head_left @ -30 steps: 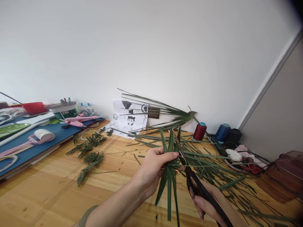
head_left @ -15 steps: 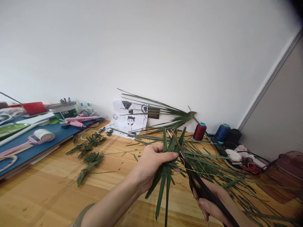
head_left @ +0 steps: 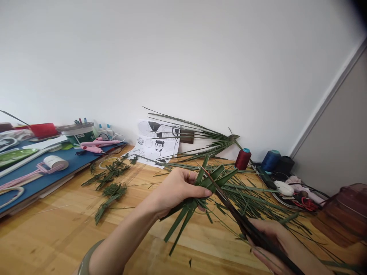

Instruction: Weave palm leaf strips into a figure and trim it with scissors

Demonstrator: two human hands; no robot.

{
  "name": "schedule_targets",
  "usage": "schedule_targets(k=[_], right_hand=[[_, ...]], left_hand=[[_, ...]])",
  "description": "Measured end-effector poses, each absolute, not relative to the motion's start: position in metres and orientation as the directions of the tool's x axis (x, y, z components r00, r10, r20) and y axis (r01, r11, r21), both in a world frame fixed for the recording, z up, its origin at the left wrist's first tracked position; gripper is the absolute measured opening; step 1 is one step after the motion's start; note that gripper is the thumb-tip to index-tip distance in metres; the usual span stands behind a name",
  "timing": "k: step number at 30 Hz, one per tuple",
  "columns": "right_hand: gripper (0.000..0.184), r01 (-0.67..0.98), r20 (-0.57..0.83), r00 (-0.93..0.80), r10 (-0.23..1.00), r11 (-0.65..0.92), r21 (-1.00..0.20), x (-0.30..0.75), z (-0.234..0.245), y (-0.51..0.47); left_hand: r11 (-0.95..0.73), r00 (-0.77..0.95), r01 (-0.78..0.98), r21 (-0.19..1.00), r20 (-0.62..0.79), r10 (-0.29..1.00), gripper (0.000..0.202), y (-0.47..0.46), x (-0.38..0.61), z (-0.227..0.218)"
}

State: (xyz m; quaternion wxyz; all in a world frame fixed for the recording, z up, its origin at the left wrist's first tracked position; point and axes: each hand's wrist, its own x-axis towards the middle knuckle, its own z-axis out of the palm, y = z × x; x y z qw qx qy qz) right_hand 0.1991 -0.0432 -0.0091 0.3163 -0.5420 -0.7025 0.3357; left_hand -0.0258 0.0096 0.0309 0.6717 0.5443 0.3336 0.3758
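Note:
My left hand (head_left: 183, 189) pinches a woven bundle of green palm leaf strips (head_left: 179, 219) between thumb and fingers. Strip ends fan out above the thumb and below the palm. In my right hand (head_left: 272, 233) is a pair of dark-handled scissors (head_left: 235, 210), with fingers wrapped round the handles. The blades point up and left and lie across the upper strips, close to my left thumb. Whether the blades are fully closed is hard to see. Beneath the bundle, a small leaf scrap (head_left: 190, 262) appears against the wooden table (head_left: 137, 244).
Loose leaf strips (head_left: 258, 198) lie to the right. Woven leaf pieces (head_left: 111, 194) sit to the left. A palm frond (head_left: 218, 139) leans at the wall beside printed drawings (head_left: 159, 147). Thread spools (head_left: 242, 159) stand behind; pink glue guns (head_left: 100, 144) rest on a blue mat (head_left: 74, 162).
The leaf bundle has tilted clockwise in my left hand, its upper strips now leaning right. The lower strip ends look shorter, and a scrap has appeared below. The scissors' handles have shifted right.

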Motion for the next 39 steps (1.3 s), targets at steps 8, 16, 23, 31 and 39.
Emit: schedule_targets(k=[8, 16, 23, 31, 39], right_hand=[[0.018, 0.439, -0.095, -0.301, 0.949, 0.049, -0.897, 0.188, -0.006, -0.035], [0.018, 0.467, 0.101, -0.175, 0.979, 0.173, -0.867, 0.181, -0.022, -0.032], [0.010, 0.559, 0.185, -0.221, 0.958, 0.280, -0.780, 0.177, -0.037, -0.041], [0.004, 0.478, 0.091, -0.255, 0.963, 0.208, -0.854, 0.163, -0.015, -0.046], [0.013, 0.353, 0.060, -0.205, 0.977, 0.131, -0.926, 0.161, -0.030, -0.048]], left_hand=[[-0.079, 0.157, -0.375, 0.924, 0.147, 0.977, 0.026, 0.047, -0.021, -0.013], [-0.140, 0.169, -0.648, 0.749, 0.321, 0.932, 0.066, 0.002, 0.036, -0.034], [0.064, 0.016, -0.833, 0.549, -0.092, 0.996, 0.007, -0.016, 0.026, 0.016], [0.065, -0.024, -0.826, 0.560, -0.150, 0.988, 0.006, -0.021, 0.029, 0.014], [0.132, 0.058, -0.833, 0.537, -0.153, 0.987, 0.005, -0.024, 0.030, 0.012]])
